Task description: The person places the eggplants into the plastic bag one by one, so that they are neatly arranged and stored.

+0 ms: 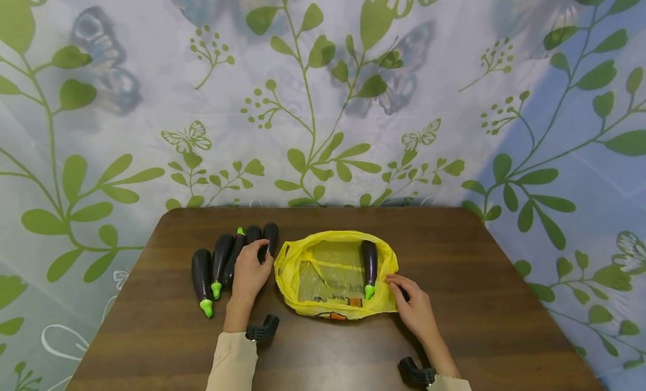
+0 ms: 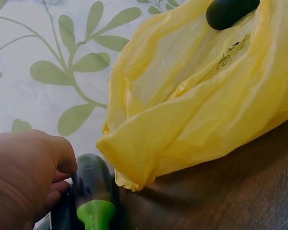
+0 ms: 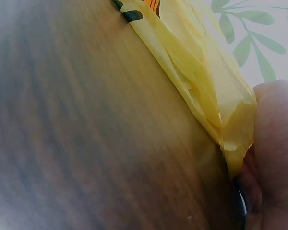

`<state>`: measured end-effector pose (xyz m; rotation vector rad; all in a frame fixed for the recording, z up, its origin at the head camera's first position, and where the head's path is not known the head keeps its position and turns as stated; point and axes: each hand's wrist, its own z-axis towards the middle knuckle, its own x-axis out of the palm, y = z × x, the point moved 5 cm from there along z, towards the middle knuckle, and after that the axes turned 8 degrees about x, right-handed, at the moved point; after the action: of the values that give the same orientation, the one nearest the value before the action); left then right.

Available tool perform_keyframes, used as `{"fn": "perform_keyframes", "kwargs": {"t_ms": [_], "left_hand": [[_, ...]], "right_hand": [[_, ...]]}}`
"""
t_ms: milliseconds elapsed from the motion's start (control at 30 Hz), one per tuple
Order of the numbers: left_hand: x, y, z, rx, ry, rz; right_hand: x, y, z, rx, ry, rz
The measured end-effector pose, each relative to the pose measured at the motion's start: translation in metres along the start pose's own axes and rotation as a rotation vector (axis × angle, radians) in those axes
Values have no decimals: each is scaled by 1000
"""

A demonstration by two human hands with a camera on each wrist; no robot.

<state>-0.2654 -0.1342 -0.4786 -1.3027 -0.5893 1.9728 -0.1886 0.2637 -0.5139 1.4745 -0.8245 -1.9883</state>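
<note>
Several dark purple eggplants [image 1: 220,259] with bright green caps lie side by side on the left of the table. My left hand [image 1: 250,269] is bent over the rightmost of them; in the left wrist view its curled fingers meet the side of an eggplant [image 2: 92,179], but whether they grip it is hidden. A yellow plastic bag [image 1: 298,301] lies mouth up at the middle, with one eggplant [image 1: 370,265] inside by its right wall. At the bag's right rim, my right hand [image 1: 414,306] pinches the plastic [image 3: 237,134] between thumb and fingers.
The brown wooden table [image 1: 504,323] ends at a fabric backdrop [image 1: 323,99] printed with green leaves and butterflies. Black wrist mounts [image 1: 263,328] sit on both forearms below pale sleeves [image 1: 232,360].
</note>
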Motion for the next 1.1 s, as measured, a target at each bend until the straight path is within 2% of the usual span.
{"fn": "perform_keyframes", "kwargs": {"t_ms": [200, 733, 967, 1100], "left_hand": [[1, -1, 1, -20, -9, 21], [5, -3, -2, 5, 6, 54], [8, -6, -1, 54, -34, 77], [8, -6, -2, 62, -44, 82]], "right_hand": [[1, 0, 0, -3, 5, 1], [2, -4, -3, -19, 3, -16], [1, -2, -1, -30, 8, 5], [1, -2, -1, -26, 8, 3]]}}
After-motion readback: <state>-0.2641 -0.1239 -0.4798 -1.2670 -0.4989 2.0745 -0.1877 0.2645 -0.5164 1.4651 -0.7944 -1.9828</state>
